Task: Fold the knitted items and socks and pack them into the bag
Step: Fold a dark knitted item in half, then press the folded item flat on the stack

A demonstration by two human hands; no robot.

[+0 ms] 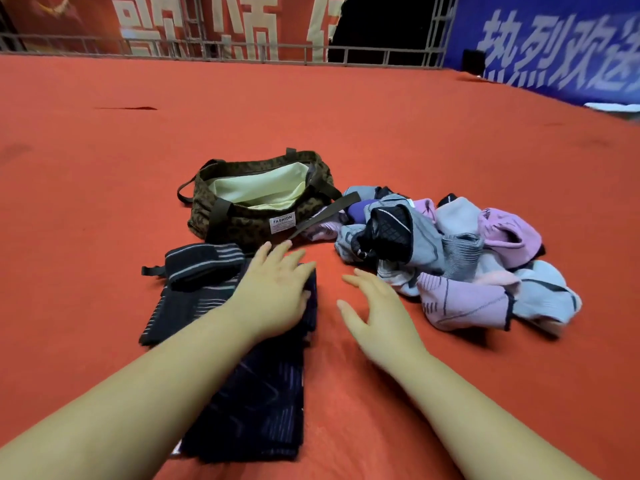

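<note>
Taking the bag [256, 202] as landmark: it is lying on the red carpet [346, 133] with its mouth gaping toward the camera, pale lining showing and nothing visible inside, probably left open so folded pieces can go straight in. Just in front of the bag a dark knitted item [249, 393] is stretching lengthwise toward the person, laid out flat, which suits folding. The left hand [277, 289] is pressing down on the far end of this item, nearest the bag, fingers straight and spread, gripping nothing; judged to be pinning or smoothing the fabric so it is not shifting. To the left-front of the bag a striped dark piece [201, 261] is sitting as a compact bundle, partly overlapping the flat item; it is looking folded already, though whether fully so is unclear. The right hand [377, 313] is hovering low over bare carpet in front of the bag, to the right of the flat item, fingers loosely extended and holding nothing; contact with the carpet cannot be told. To the right of the bag a loose pile of socks [450, 258] in pink, grey and black is lying jumbled, with a bag strap [329, 213] trailing onto its near edge. Judgement: task early, bag unfilled, pile unsorted; next step likely a fold of the flat item
</note>
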